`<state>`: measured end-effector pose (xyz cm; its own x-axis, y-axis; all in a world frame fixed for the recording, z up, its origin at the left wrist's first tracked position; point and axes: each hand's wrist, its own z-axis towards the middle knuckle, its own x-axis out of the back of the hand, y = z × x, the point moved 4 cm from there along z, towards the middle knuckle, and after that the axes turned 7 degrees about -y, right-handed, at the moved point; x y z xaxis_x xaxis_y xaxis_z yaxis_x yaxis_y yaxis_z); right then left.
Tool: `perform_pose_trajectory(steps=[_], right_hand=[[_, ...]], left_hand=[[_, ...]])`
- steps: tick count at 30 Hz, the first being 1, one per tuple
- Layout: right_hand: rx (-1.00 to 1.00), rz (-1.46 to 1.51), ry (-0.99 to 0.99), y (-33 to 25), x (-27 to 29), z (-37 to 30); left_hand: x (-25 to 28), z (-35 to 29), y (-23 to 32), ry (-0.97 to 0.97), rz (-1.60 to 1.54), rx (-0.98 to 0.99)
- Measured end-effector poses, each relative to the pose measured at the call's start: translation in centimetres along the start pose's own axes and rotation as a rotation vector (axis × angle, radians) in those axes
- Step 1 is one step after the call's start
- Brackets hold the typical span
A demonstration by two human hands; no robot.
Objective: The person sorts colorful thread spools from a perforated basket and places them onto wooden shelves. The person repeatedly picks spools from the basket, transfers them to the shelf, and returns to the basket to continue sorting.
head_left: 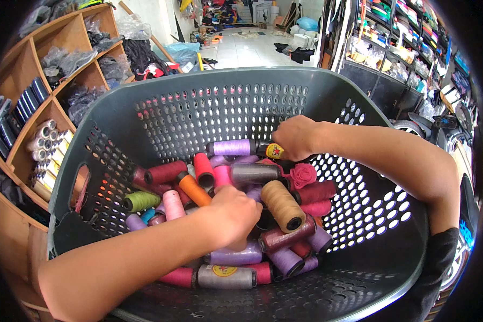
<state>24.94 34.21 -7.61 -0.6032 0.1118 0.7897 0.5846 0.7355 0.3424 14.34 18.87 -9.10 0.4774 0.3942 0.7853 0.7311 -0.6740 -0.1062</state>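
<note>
A dark plastic basket holds a heap of thread spools in many colours. At its far side, my right hand is closed round the right end of a black thread spool with a yellow label. A lilac spool lies end to end with it. My left hand reaches into the middle of the heap with fingers curled down; what they hold is hidden. Beside it are an orange spool, a tan spool and a pink spool. Nearer me lies a grey spool.
Wooden shelves with plastic-wrapped goods and rolls stand on the left. To the right are a dark rack full of colourful goods and a parked motorbike. Behind the basket stretches a white tiled floor with clutter at the far end.
</note>
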Motion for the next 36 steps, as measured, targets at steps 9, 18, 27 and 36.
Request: perform_pose_trajectory(steps=[9, 18, 27, 36], right_hand=[[0.082, 0.256, -0.414, -1.2, -0.8, 0.4], [0.134, 0.273, -0.760, 0.2, -0.9, -1.3], [0.072, 0.219, -0.727, -0.3, -1.7, -0.5], [0.060, 0.110, -0.695, -1.1, -2.0, -0.9]], left_hand=[[-1.0, 0.3, -3.6, 0.159, -0.012, 0.173], [-1.9, 1.3, -3.9, -0.060, 0.006, 0.279], [-1.3, 0.7, -4.4, -0.143, -0.004, 0.282], [-1.4, 0.8, -4.4, -0.128, -0.020, 0.269]])
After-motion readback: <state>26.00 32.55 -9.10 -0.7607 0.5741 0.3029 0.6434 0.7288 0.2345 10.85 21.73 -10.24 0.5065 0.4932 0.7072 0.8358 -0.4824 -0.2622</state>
